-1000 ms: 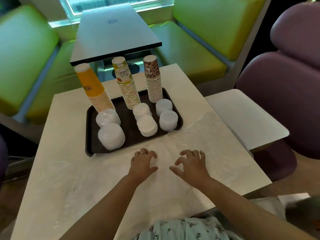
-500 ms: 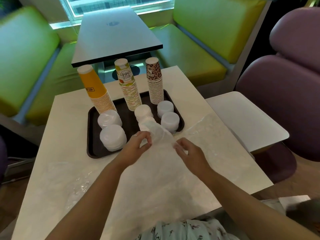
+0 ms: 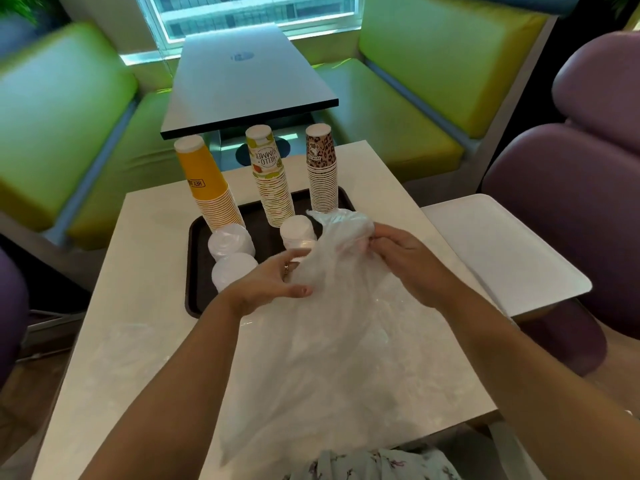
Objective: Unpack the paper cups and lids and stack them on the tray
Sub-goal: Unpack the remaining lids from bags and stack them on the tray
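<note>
A dark tray point(image 3: 194, 271) sits on the white table and carries three upside-down cup stacks: yellow point(image 3: 207, 188), "Hello Summer" print point(image 3: 272, 178) and leopard print point(image 3: 322, 168). White lid stacks point(image 3: 230, 242) stand in front of them, some hidden behind plastic. A clear plastic bag point(image 3: 332, 306) is lifted off the table. My right hand point(image 3: 398, 258) pinches its bunched top edge over the tray's near right. My left hand point(image 3: 270, 284) has fingers spread against the bag's left side; I cannot see whether it grips.
More clear plastic point(image 3: 121, 344) lies flat on the white table point(image 3: 152, 230) at the left. A white side table point(image 3: 502, 244) adjoins at the right, with purple chairs point(image 3: 571, 202) behind it. A dark table point(image 3: 242, 81) and green benches point(image 3: 62, 109) stand beyond.
Both hands have lifted the clear plastic from flat on the table and gathered it up toward the tray. The raised bag now hides the right-hand lid stacks.
</note>
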`<state>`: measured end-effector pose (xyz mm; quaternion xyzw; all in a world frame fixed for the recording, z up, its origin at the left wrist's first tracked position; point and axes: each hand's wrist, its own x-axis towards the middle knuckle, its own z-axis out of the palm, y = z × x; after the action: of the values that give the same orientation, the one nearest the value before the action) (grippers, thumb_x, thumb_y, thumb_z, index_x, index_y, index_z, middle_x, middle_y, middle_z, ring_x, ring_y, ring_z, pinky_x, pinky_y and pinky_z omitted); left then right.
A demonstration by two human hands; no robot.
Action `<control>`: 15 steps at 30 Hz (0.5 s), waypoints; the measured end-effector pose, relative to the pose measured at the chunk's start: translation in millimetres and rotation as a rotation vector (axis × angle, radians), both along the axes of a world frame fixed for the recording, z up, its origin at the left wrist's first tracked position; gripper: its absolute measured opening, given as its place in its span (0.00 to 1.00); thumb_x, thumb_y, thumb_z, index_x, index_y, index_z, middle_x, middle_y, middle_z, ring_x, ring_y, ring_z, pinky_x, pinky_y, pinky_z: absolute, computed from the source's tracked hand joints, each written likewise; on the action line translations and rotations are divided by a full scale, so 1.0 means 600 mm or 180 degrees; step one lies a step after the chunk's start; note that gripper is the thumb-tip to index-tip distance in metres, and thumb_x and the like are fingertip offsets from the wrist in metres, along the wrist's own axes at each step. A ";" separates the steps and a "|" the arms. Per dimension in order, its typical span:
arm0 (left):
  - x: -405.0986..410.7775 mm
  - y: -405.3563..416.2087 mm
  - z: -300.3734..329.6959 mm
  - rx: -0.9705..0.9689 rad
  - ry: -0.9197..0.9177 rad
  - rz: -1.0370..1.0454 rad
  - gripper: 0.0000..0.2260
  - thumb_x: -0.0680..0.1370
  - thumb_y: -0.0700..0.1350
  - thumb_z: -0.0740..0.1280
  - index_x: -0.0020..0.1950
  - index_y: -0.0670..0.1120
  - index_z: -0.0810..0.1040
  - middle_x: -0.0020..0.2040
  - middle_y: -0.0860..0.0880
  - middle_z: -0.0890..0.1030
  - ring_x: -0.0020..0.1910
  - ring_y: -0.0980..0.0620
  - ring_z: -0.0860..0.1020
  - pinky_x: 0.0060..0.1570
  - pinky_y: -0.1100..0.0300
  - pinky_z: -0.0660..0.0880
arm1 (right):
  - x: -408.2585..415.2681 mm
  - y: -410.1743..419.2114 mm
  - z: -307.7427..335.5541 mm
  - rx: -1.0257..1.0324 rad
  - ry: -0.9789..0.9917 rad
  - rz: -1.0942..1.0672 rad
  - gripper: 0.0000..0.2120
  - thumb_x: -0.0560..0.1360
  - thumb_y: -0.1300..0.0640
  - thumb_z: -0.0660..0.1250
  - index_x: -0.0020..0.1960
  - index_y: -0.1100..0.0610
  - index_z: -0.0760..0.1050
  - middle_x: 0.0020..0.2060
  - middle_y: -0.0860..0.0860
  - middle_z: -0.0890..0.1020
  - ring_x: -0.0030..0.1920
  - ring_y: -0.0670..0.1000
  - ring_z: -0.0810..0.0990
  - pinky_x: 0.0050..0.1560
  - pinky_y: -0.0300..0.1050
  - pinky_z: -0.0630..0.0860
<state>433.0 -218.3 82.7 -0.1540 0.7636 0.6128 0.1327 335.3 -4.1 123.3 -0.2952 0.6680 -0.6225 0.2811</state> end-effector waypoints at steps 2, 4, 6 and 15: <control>0.000 -0.002 0.003 0.0292 0.0091 -0.0033 0.15 0.74 0.34 0.69 0.59 0.47 0.78 0.54 0.48 0.83 0.55 0.48 0.81 0.55 0.55 0.78 | -0.015 0.006 0.005 -0.0039 -0.0009 -0.0058 0.17 0.79 0.67 0.53 0.53 0.53 0.78 0.55 0.55 0.81 0.56 0.49 0.78 0.58 0.41 0.75; 0.001 -0.001 0.006 0.0673 0.0174 0.0099 0.10 0.74 0.36 0.66 0.54 0.44 0.80 0.50 0.47 0.84 0.50 0.50 0.83 0.49 0.59 0.79 | -0.034 0.013 0.001 -0.0203 -0.0228 -0.0223 0.14 0.79 0.65 0.55 0.53 0.57 0.79 0.53 0.58 0.81 0.54 0.54 0.78 0.59 0.48 0.74; -0.003 0.000 0.007 0.1157 0.0365 0.0450 0.11 0.73 0.39 0.66 0.54 0.43 0.79 0.49 0.47 0.84 0.49 0.50 0.83 0.48 0.59 0.80 | -0.049 0.016 -0.010 -0.0484 -0.0755 -0.0591 0.09 0.79 0.59 0.59 0.56 0.57 0.76 0.52 0.55 0.80 0.52 0.54 0.78 0.58 0.54 0.73; -0.033 0.034 0.015 0.0547 0.0780 0.1270 0.13 0.77 0.46 0.65 0.54 0.37 0.78 0.46 0.44 0.83 0.42 0.53 0.82 0.41 0.61 0.79 | 0.028 0.002 -0.079 -0.0279 -0.1493 -0.0759 0.49 0.65 0.44 0.70 0.75 0.38 0.42 0.70 0.50 0.68 0.66 0.55 0.73 0.62 0.59 0.73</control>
<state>413.4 -198.1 91.6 -0.2144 0.6736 0.7037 -0.0719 352.1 -2.6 76.1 -0.0740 0.5871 -0.7310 0.3398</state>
